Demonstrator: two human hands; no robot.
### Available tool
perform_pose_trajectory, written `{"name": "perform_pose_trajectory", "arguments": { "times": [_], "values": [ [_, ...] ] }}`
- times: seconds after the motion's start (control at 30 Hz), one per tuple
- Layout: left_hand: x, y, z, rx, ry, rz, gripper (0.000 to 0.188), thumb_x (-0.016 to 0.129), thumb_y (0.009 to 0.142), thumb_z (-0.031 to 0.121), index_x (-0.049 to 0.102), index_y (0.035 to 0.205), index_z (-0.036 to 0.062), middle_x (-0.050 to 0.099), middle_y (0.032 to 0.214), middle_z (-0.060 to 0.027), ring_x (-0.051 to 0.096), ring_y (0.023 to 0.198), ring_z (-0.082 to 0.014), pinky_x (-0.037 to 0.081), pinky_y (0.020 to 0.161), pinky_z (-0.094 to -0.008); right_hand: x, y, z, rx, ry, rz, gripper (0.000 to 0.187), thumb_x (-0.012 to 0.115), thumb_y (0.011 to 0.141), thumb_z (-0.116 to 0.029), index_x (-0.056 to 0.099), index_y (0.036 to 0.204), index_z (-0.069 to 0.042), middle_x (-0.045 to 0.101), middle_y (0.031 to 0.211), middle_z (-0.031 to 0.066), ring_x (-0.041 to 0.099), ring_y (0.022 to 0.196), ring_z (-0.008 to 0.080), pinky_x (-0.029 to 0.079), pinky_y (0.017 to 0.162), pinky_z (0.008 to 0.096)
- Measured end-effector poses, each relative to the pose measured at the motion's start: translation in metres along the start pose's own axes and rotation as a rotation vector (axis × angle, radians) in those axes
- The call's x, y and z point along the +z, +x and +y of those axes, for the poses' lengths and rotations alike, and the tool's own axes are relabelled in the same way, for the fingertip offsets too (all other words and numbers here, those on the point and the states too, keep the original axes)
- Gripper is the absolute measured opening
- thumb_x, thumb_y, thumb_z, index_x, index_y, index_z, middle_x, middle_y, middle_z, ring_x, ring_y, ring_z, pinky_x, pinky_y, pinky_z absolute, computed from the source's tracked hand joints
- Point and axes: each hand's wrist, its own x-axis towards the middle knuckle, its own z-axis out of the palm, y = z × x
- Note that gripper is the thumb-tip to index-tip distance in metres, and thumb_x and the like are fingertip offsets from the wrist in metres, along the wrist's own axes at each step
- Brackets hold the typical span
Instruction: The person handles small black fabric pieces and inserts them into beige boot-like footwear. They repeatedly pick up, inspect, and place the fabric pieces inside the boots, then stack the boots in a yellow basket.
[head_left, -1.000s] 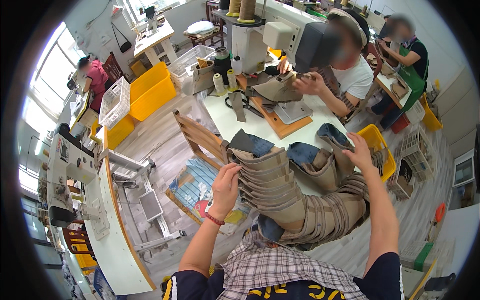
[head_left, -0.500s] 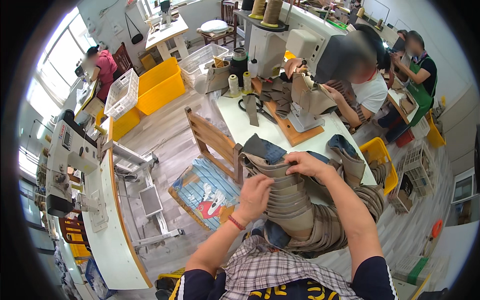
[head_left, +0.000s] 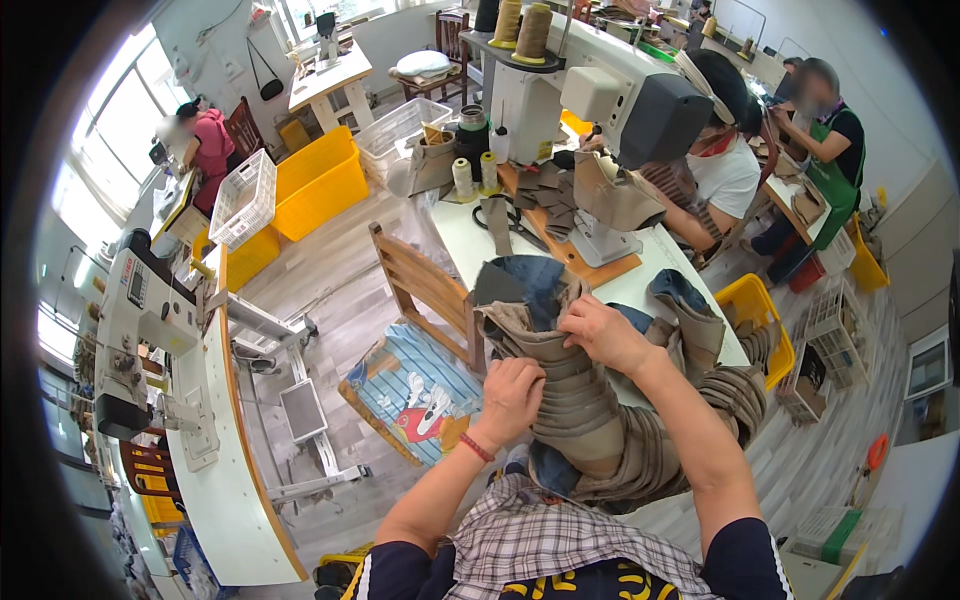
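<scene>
A long, curving stack of nested tan shoe uppers [head_left: 570, 430] with ribbed-looking edges lies in front of me, partly over the table's near corner. The topmost upper [head_left: 535, 330] gapes open at its rim and shows a blue and dark grey lining [head_left: 535, 280]. My right hand [head_left: 603, 333] is closed, pinching that upper's right rim between thumb and fingers. On the opposite side my left hand [head_left: 512, 398] has its fingers curled against the stack's left edge; its fingertips are partly hidden. Another upper [head_left: 688, 315] with a blue lining stands on the table to the right.
Across the white table [head_left: 465, 235], a co-worker [head_left: 715, 160] handles a tan piece at a sewing machine [head_left: 600, 225]. Scissors [head_left: 515, 225] and thread cones lie nearby. A wooden chair [head_left: 425, 300] stands left, a yellow crate [head_left: 755, 310] right. Another sewing-machine table [head_left: 225, 430] occupies the far left.
The topmost upper's rim has been spread wider, so more lining shows. My right hand has shifted slightly left and down; my left hand slightly down. The co-worker's head has moved back behind the machine.
</scene>
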Motion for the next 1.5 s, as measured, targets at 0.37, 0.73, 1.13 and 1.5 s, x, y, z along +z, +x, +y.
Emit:
{"name": "perform_pose_trajectory", "arguments": {
  "times": [0.37, 0.73, 1.13, 1.5],
  "values": [
    [0.006, -0.021, -0.024, -0.681, -0.666, 0.134, 0.016, 0.049, 0.093, 0.009, 0.061, 0.1, 0.0006, 0.066, 0.102, -0.0035, 0.062, 0.089, -0.0226, 0.046, 0.077, -0.0357, -0.121, -0.011, -0.077, -0.214, -0.122, -0.02, 0.015, 0.066, 0.066, 0.002, 0.061, 0.079, -0.004, 0.057, 0.086, 0.0062, 0.057, 0.088, 0.0256, 0.049, 0.074, 0.0341],
    [-0.045, -0.021, 0.011, -0.955, -1.551, -0.296, 0.051, 0.06, 0.092, 0.012, 0.041, 0.137, -0.0031, 0.055, 0.129, -0.0176, 0.059, 0.113, -0.0243, 0.051, 0.096, -0.0342, -0.126, -0.108, -0.088, 0.011, 0.06, -0.506, 0.023, 0.067, 0.068, 0.002, 0.067, 0.09, -0.005, 0.062, 0.098, 0.0077, 0.056, 0.107, 0.0262, 0.046, 0.095, 0.0367],
    [-0.022, -0.045, 0.042, -0.852, -1.066, 0.003, 0.055, 0.054, 0.077, -0.014, 0.043, 0.128, 0.003, 0.046, 0.132, -0.014, 0.051, 0.121, -0.0219, 0.043, 0.099, -0.0308, -0.057, -0.13, -0.154, 0.147, -0.144, 0.011, 0.034, 0.074, 0.075, -0.024, 0.065, 0.101, -0.004, 0.065, 0.09, 0.0083, 0.063, 0.085, 0.0225, 0.042, 0.099, 0.0408],
    [-0.043, -0.068, 0.102, -0.028, 0.251, -0.21, 0.055, 0.063, 0.084, 0.029, 0.052, 0.131, 0.0026, 0.043, 0.142, -0.0153, 0.027, 0.139, -0.0354, 0.005, 0.114, -0.0563, -0.033, -0.142, -0.146, 0.277, -0.032, 0.132, 0.011, 0.072, 0.077, -0.018, 0.071, 0.079, -0.008, 0.065, 0.075, 0.0018, 0.061, 0.073, 0.0196, 0.044, 0.075, 0.0316]
  ]
}}
